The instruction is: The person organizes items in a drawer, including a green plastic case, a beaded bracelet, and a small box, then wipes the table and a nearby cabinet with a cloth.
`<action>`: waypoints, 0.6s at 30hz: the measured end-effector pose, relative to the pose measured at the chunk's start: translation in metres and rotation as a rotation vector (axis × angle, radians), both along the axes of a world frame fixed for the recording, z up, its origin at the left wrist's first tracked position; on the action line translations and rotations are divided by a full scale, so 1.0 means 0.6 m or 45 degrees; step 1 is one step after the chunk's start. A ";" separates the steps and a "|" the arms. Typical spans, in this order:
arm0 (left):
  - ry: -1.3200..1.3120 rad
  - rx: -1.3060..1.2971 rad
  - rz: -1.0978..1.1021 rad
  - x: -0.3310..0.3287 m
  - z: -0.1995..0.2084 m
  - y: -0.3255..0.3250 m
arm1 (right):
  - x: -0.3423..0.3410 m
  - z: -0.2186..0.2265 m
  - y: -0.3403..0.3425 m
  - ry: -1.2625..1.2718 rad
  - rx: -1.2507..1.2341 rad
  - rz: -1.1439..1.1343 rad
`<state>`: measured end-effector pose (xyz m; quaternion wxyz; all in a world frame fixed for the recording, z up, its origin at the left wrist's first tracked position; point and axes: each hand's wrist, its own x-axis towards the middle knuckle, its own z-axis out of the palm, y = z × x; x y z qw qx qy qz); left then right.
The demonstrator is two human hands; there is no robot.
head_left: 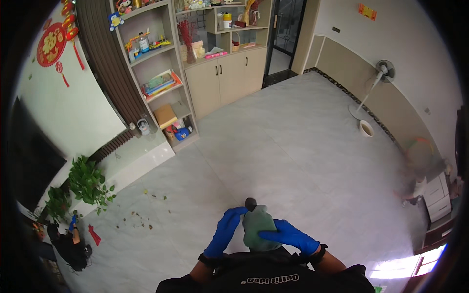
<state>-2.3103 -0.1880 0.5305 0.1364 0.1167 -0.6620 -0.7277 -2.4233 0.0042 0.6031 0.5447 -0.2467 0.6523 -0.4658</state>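
My left hand, in a blue glove, has its fingertips pressed to a dark rounded piece. That piece sits at the top end of a green, bulging object with a dull surface, whose kind I cannot make out. Gripping the green object from its right side is my right hand, also blue-gloved, its thumb across the front. Both hands are close to my body, above the grey floor. The lower end of the green object meets my dark clothing and is partly hidden.
At the lower left another person crouches by leafy plants, near a red cloth-like thing. Fallen leaves dot the floor. Farther off stand a shelf unit, a standing fan and a pale bin. Another person is blurred at right.
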 end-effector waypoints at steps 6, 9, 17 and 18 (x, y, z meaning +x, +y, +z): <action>-0.087 -0.496 -0.305 -0.201 0.042 -0.189 | -0.241 -0.027 -0.190 -0.367 -0.282 0.036; -0.159 -0.441 -0.214 -0.288 0.085 -0.263 | -0.349 -0.035 -0.296 -0.411 -0.313 0.088; -0.277 -0.475 0.343 -0.420 0.102 -0.471 | -0.574 -0.002 -0.610 0.176 -0.265 0.688; -0.283 -0.433 0.409 -0.437 0.090 -0.504 | -0.596 -0.025 -0.643 0.219 -0.259 0.638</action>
